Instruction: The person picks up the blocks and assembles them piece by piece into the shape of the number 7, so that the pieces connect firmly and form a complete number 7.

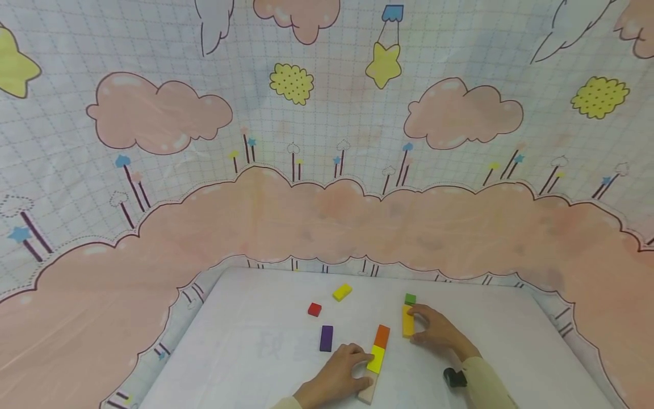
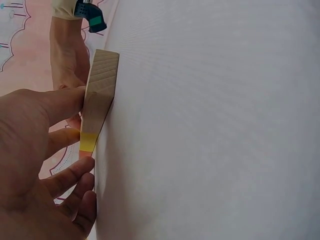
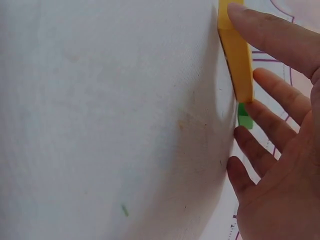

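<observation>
On white table (image 1: pixel 230 346): with left hand (image 1: pixel 334 370), loosely bent, touching three-block row (image 1: pixel 377 362) of plain, yellow, orange. Right of row: with right hand (image 1: pixel 440 332), half-spread, pinching amber block (image 1: pixel 407 326) lengthwise between thumb and fingers. Left of row: purple block (image 1: pixel 326 339). Beyond row, leftward: lemon block (image 1: pixel 342 292), red block (image 1: pixel 314 309); rightward: green block (image 1: pixel 410 299).

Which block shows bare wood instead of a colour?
The beige rectangular wooden block touched by the left hand; it alone shows plain grain, not orange, yellow, green, red or purple.
</observation>
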Tool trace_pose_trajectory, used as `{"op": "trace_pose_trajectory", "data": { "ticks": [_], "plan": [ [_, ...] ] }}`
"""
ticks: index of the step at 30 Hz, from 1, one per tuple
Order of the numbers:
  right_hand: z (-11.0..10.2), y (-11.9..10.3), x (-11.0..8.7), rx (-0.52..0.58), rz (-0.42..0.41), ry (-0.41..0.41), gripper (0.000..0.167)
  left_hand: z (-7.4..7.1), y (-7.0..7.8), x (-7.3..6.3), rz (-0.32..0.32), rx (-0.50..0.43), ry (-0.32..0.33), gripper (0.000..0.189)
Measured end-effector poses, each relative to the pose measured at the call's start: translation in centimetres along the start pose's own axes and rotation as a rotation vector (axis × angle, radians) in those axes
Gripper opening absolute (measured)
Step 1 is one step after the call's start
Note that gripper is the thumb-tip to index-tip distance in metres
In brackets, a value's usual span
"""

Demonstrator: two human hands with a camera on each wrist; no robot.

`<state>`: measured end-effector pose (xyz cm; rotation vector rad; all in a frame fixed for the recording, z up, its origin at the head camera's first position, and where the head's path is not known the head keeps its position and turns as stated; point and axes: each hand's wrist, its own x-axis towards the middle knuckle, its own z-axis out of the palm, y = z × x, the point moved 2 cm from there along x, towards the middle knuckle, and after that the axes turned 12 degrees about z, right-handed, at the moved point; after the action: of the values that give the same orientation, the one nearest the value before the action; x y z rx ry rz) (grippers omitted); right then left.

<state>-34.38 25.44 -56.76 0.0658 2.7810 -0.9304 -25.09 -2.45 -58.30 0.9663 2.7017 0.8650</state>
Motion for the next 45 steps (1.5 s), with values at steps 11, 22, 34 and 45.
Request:
{"op": "trace_pose_trajectory", "data": {
  "ticks": [11,22,34,45],
  "plan": [
    [0.2,0.0,-0.2,0.013,-0.013,0.049,0.058,-0.1,0.3,0.0,-0.009,0.000,-0.006,0.045],
    [0.2,-0.3,-0.6,0.096,-0.040,0.081,0.057,-0.1,0.2,0.0,-0.012,0.000,-0.003,0.045],
    [0.4,-1.3,-0.8,0.152,-0.073,0.132,0.062,-0.2,0.0,0.1,0.004,0.015,0.003,0.045],
    [1.7,-2.4,-0.4,0.225,-0.089,0.159,0.060,-0.2,0.1,0.2,-0.009,0.015,-0.006,0.045]
  ]
}}
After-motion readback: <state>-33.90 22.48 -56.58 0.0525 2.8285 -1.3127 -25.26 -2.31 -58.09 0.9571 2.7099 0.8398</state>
